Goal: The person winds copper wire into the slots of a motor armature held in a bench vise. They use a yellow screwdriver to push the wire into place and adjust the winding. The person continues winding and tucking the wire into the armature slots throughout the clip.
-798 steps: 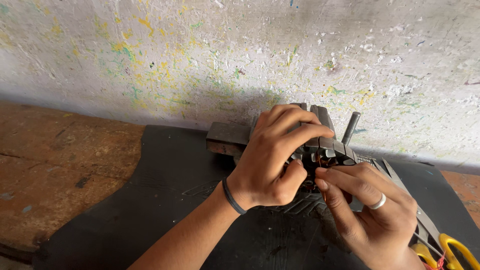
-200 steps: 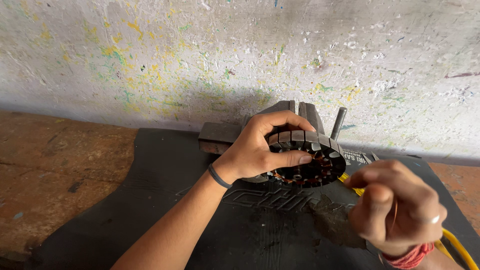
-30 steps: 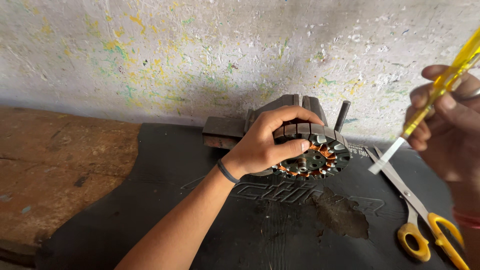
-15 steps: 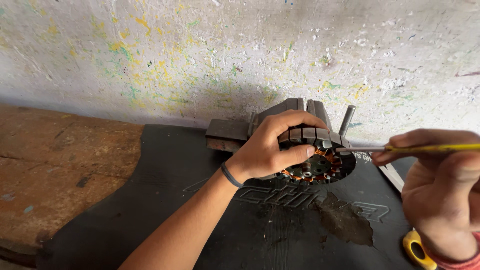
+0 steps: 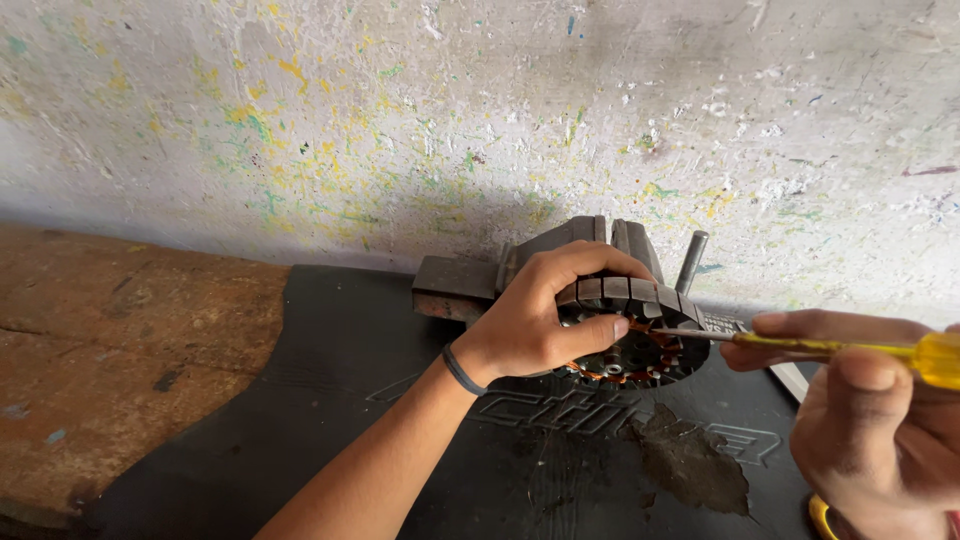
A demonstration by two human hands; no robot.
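My left hand [image 5: 545, 320] grips a round motor stator [image 5: 650, 345] with dark metal segments and copper windings, holding it on edge in front of a grey bench vise [image 5: 560, 250]. A yellow-handled screwdriver [image 5: 850, 347] lies level in my right hand [image 5: 870, 420], with its metal tip reaching into the stator's rim from the right. A dark band circles my left wrist.
A black rubber mat [image 5: 330, 400] with raised lettering covers the bench, with a torn patch [image 5: 690, 460] near its middle. A worn brown wooden surface [image 5: 110, 340] lies at the left. A paint-flecked white wall [image 5: 480, 110] stands behind. A yellow scissor handle [image 5: 822, 518] peeks out at the bottom right.
My right hand has come down from the upper right and brought the screwdriver level, its tip now against the stator. My left hand keeps its hold on the stator.
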